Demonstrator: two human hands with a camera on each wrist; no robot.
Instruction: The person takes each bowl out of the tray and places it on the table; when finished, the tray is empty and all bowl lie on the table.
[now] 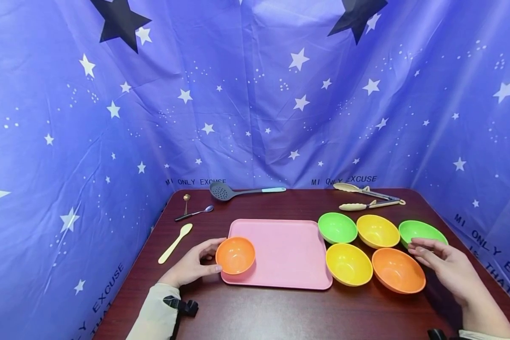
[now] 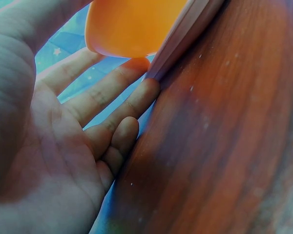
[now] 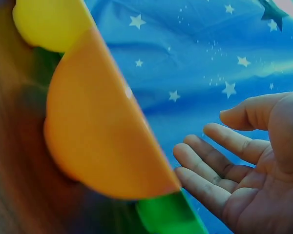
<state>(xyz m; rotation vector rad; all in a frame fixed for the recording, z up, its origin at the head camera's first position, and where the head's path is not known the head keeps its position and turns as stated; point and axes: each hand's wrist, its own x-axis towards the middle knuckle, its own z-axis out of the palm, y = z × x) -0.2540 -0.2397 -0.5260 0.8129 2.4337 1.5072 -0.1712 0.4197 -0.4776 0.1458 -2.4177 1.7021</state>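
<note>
A small orange bowl stands over the left side of a pink tray. My left hand holds it from the left, thumb at the near side and fingers at the far side. In the left wrist view the fingers reach along the outside of the bowl, by the tray's edge; the thumb's tip is out of frame. My right hand hovers empty at the right, fingers loosely bent, beside a larger orange bowl and partly over a green bowl.
Right of the tray stand another green bowl and two yellow bowls. Tongs and a skimmer lie at the back. At left are a pale yellow spoon, a dark-handled spoon and a small gold-coloured utensil.
</note>
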